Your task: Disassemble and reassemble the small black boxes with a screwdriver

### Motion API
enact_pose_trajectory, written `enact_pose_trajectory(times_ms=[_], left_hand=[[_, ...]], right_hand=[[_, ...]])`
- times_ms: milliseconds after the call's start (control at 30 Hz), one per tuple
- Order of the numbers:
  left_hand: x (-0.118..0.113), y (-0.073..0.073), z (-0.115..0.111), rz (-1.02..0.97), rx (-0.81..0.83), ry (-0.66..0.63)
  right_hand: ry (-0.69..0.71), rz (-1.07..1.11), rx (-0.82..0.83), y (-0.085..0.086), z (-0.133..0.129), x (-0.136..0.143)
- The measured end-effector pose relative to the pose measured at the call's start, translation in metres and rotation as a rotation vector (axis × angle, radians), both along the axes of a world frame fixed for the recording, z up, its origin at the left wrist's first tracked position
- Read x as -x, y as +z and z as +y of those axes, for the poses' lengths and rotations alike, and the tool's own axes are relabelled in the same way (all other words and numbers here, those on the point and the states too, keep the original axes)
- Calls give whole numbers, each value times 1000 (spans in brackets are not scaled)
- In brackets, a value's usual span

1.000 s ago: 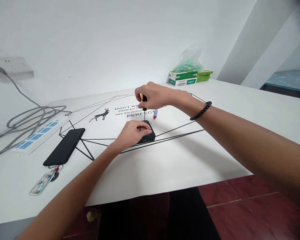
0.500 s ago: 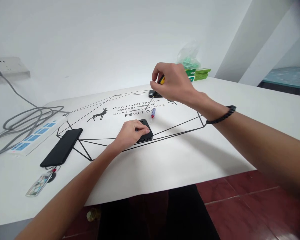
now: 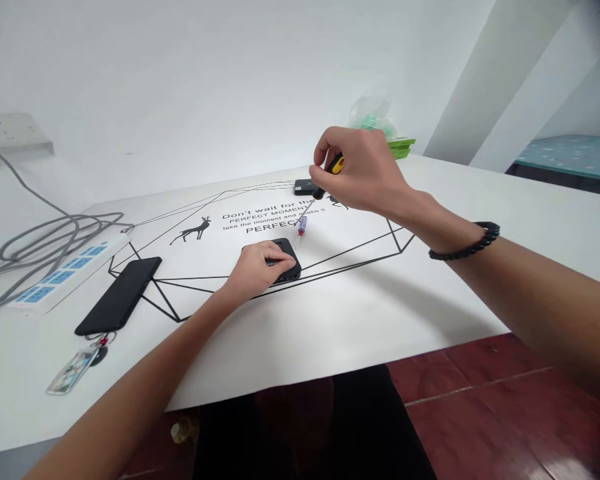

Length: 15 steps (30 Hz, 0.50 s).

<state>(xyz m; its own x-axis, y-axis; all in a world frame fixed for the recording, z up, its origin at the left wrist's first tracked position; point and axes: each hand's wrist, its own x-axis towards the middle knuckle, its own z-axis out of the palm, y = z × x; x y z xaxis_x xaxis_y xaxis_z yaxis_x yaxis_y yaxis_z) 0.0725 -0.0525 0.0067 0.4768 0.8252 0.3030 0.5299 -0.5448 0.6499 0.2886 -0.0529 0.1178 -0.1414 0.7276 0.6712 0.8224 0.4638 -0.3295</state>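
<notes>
Screwdriver [image 3: 319,194], now lifted clear and pinched in my right hand's [image 3: 367,167] fingers, slants toward the purple-handled screwdriver [image 3: 303,226], while my left hand's [image 3: 253,272] fingers, pressed together, rest on the small black device [image 3: 281,243] beneath them, steadied, I judge, but unworked.

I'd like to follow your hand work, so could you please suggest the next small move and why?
I would probably bring the yellow-and-black screwdriver over to the black box: the left hand rests on the box, while the right hand holds the tool raised off to its side. Whether any screw there needs turning, I cannot tell.
</notes>
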Motion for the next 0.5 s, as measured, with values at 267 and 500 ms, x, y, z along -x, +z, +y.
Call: enact_pose_trajectory(times_ms=[267, 500], left_hand=[[15, 8, 1, 244, -152, -46], [39, 10, 13, 451, -184, 60]], right_hand=[[33, 11, 24, 1, -19, 8], [148, -77, 128, -12, -29, 21]])
